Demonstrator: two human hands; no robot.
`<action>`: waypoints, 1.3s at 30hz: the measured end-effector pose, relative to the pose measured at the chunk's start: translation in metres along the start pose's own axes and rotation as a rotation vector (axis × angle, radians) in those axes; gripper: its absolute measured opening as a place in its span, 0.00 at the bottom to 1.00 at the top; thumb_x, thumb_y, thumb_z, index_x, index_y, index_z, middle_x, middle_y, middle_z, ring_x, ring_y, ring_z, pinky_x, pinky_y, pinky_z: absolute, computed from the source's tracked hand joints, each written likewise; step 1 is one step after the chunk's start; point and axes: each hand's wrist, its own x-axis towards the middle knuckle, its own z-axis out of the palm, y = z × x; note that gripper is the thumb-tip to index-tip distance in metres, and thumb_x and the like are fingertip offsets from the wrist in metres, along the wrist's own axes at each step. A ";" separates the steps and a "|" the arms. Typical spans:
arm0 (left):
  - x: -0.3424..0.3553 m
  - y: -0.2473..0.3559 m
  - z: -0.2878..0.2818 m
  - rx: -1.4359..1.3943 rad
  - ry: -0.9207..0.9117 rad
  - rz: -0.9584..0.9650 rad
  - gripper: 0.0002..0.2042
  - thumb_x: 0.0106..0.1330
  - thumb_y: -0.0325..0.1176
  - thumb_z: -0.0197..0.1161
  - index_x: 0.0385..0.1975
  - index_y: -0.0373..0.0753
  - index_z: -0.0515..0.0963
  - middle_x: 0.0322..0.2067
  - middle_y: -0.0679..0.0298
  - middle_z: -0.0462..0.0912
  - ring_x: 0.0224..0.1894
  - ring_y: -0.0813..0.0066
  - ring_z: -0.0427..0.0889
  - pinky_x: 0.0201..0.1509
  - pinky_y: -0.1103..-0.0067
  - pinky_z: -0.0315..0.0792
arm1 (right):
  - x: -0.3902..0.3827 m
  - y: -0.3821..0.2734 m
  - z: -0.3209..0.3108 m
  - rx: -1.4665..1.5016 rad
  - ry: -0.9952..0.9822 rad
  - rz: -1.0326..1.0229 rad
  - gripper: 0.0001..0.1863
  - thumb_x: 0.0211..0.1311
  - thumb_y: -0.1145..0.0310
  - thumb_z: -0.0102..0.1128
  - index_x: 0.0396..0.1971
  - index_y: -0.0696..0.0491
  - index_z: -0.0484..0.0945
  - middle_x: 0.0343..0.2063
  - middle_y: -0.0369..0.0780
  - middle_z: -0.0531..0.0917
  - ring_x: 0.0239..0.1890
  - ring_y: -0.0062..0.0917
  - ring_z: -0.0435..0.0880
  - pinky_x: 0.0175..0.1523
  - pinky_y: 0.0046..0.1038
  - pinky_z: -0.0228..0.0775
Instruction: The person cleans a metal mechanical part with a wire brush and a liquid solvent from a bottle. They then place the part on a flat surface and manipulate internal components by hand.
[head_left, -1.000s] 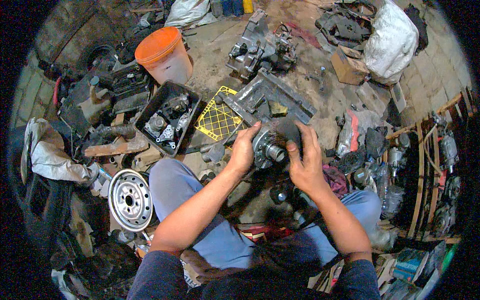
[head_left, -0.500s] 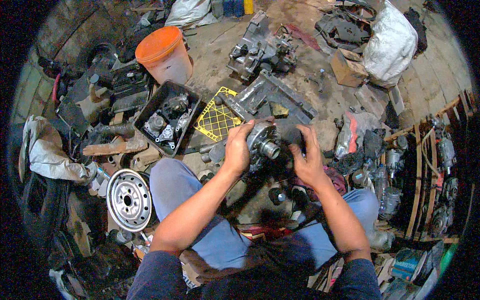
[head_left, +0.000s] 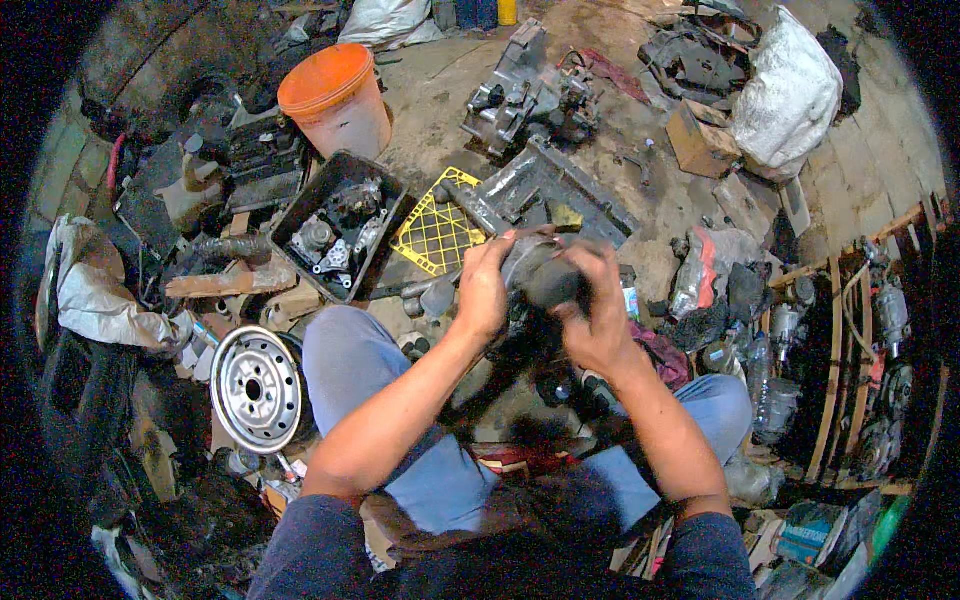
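Observation:
I sit on a workshop floor with my knees apart. Both hands grip one dark, greasy metal engine part point(head_left: 545, 272) raised in front of me. My left hand point(head_left: 487, 283) clasps its left side, fingers curled over the top. My right hand point(head_left: 592, 305) wraps its right side from above. The part's face is turned away and mostly hidden by my fingers. A flat grey metal casing point(head_left: 560, 195) lies on the floor just beyond it.
An orange bucket point(head_left: 337, 100) stands at the back left. A black tray of metal parts point(head_left: 338, 225) and a yellow plastic grid point(head_left: 440, 232) lie left of my hands. A silver wheel rim point(head_left: 257, 389) rests by my left knee. White sacks point(head_left: 790, 90), a cardboard box point(head_left: 703, 140), engine blocks, scrap surround me.
The part was lower with its round silver hub facing up. Both hands have lifted and turned it, so the hub is now hidden under my fingers.

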 end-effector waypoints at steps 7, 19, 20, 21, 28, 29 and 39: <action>0.014 0.009 0.000 -0.142 -0.097 -0.208 0.20 0.76 0.38 0.46 0.48 0.31 0.83 0.42 0.52 0.86 0.45 0.67 0.81 0.57 0.74 0.71 | 0.014 -0.007 -0.004 0.003 0.031 -0.157 0.30 0.51 0.76 0.63 0.58 0.55 0.70 0.53 0.52 0.74 0.57 0.53 0.70 0.66 0.48 0.60; 0.007 0.038 -0.008 -0.503 -0.118 -0.239 0.22 0.76 0.38 0.44 0.50 0.28 0.81 0.43 0.56 0.87 0.45 0.71 0.83 0.55 0.77 0.73 | -0.002 0.029 -0.004 -0.060 0.145 0.103 0.28 0.50 0.80 0.62 0.55 0.57 0.73 0.48 0.52 0.77 0.52 0.51 0.74 0.62 0.44 0.66; 0.009 0.036 -0.006 -0.529 -0.131 -0.223 0.22 0.76 0.38 0.44 0.50 0.27 0.81 0.44 0.56 0.87 0.45 0.71 0.83 0.56 0.77 0.73 | -0.002 0.037 -0.003 0.003 0.181 0.200 0.26 0.52 0.79 0.61 0.55 0.57 0.73 0.48 0.52 0.77 0.53 0.51 0.74 0.61 0.45 0.66; 0.010 0.035 -0.004 -0.552 -0.142 -0.207 0.22 0.76 0.38 0.44 0.50 0.27 0.81 0.44 0.55 0.87 0.46 0.70 0.84 0.57 0.77 0.73 | -0.008 0.038 0.001 -0.049 0.201 0.125 0.26 0.53 0.78 0.61 0.55 0.57 0.73 0.47 0.52 0.76 0.52 0.51 0.75 0.60 0.45 0.66; 0.010 0.033 -0.011 -0.468 -0.171 -0.125 0.22 0.77 0.37 0.43 0.50 0.26 0.81 0.43 0.55 0.87 0.46 0.70 0.84 0.57 0.76 0.73 | -0.005 0.034 -0.003 0.023 0.164 0.167 0.28 0.49 0.72 0.67 0.54 0.55 0.74 0.46 0.51 0.76 0.52 0.51 0.75 0.61 0.42 0.67; 0.011 0.041 -0.013 -0.479 -0.165 -0.137 0.22 0.76 0.36 0.43 0.49 0.26 0.82 0.43 0.54 0.87 0.46 0.71 0.84 0.57 0.76 0.73 | -0.003 0.040 -0.002 0.007 0.162 0.167 0.28 0.48 0.72 0.67 0.54 0.55 0.74 0.46 0.51 0.75 0.52 0.52 0.75 0.59 0.42 0.69; 0.019 0.035 -0.015 -0.530 -0.182 -0.022 0.22 0.73 0.33 0.43 0.48 0.24 0.81 0.43 0.53 0.87 0.47 0.68 0.84 0.59 0.77 0.72 | -0.006 0.028 0.011 0.040 0.186 0.013 0.27 0.53 0.71 0.65 0.54 0.57 0.70 0.47 0.50 0.73 0.51 0.43 0.73 0.59 0.39 0.67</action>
